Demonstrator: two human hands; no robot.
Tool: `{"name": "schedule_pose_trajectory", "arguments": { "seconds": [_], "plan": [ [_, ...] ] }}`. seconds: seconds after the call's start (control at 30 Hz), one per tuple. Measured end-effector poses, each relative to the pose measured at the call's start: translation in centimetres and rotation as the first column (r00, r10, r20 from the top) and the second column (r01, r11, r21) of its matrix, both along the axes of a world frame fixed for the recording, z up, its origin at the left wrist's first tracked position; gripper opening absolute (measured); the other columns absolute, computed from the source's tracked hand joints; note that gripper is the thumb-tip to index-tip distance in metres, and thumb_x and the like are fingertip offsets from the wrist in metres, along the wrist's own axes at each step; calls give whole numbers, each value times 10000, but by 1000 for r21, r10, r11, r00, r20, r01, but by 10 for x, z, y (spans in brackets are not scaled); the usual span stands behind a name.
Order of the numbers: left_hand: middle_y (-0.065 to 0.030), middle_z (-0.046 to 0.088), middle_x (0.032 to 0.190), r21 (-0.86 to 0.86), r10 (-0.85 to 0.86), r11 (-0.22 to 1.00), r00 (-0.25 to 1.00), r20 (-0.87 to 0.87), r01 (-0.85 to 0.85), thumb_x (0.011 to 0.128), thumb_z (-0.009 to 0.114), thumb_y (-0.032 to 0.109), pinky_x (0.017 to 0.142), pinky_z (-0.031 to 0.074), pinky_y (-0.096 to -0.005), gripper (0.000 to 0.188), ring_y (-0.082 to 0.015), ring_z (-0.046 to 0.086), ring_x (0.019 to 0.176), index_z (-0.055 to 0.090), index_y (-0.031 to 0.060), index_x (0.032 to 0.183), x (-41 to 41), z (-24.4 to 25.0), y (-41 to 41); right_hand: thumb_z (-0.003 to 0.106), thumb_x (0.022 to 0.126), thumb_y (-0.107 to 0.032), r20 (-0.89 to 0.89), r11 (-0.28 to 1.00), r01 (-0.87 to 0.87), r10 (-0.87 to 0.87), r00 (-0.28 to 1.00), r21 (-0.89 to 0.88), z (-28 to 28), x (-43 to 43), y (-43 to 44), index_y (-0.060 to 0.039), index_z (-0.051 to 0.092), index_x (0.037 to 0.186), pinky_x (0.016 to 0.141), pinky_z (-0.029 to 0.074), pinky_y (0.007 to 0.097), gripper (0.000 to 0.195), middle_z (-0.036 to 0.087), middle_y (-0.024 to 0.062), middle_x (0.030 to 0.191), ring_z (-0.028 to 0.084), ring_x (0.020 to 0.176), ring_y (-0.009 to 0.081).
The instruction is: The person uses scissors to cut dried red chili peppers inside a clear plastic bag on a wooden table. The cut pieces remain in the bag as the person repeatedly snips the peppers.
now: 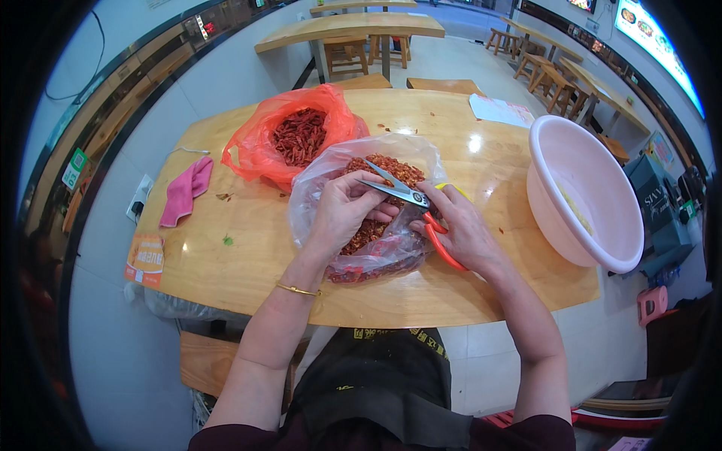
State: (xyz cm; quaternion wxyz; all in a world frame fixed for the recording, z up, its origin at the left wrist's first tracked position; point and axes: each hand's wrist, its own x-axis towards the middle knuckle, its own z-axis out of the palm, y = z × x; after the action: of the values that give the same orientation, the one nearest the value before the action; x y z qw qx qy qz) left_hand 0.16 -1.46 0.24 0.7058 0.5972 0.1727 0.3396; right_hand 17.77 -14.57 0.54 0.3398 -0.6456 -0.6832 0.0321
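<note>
My right hand (459,228) is closed on red-handled scissors (418,198), their blades parted and pointing left. My left hand (352,208) is at the blades, thumb and fingertips pinched together; whatever they may pinch is too small or hidden to tell. Beneath both hands, a clear plastic bag (313,169) lies open on the wooden table (254,270), full of cut dried red chili pieces (369,232). Behind it to the left stands a red plastic bag (248,144) of whole dried red chilies (299,135). Something yellow (451,189) shows partly behind my right hand.
A large pale pink plastic basin (592,191) leans at the table's right, with some yellowish bits inside. A pink cloth (187,191) and an orange printed card (145,260) lie at the left. A paper sheet (501,110) lies at the far right edge. Wooden stools stand beyond.
</note>
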Motion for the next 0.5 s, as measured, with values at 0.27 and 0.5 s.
{"name": "schedule_pose_trajectory", "arguments": {
  "seconds": [0.27,0.5],
  "plan": [
    [-105,677,912,2,-3,1000,995,-95,3,899,620,77,633,570,-234,138,-147,678,731,626,-5,1010,-2,8,-4,713,824,-236,-54,992,55,-61,997,-116,1,-4,-3,-65,481,1311,719,475,403,566,561,171,942,584,810,334],
    [-118,671,883,-3,-14,1000,996,-89,13,901,609,76,636,564,-242,149,-159,674,727,620,-23,1011,-3,4,1,729,805,-223,-72,998,3,-7,997,-57,-6,1,0,-61,516,1280,701,486,389,546,585,168,926,597,785,324]
  ]
}}
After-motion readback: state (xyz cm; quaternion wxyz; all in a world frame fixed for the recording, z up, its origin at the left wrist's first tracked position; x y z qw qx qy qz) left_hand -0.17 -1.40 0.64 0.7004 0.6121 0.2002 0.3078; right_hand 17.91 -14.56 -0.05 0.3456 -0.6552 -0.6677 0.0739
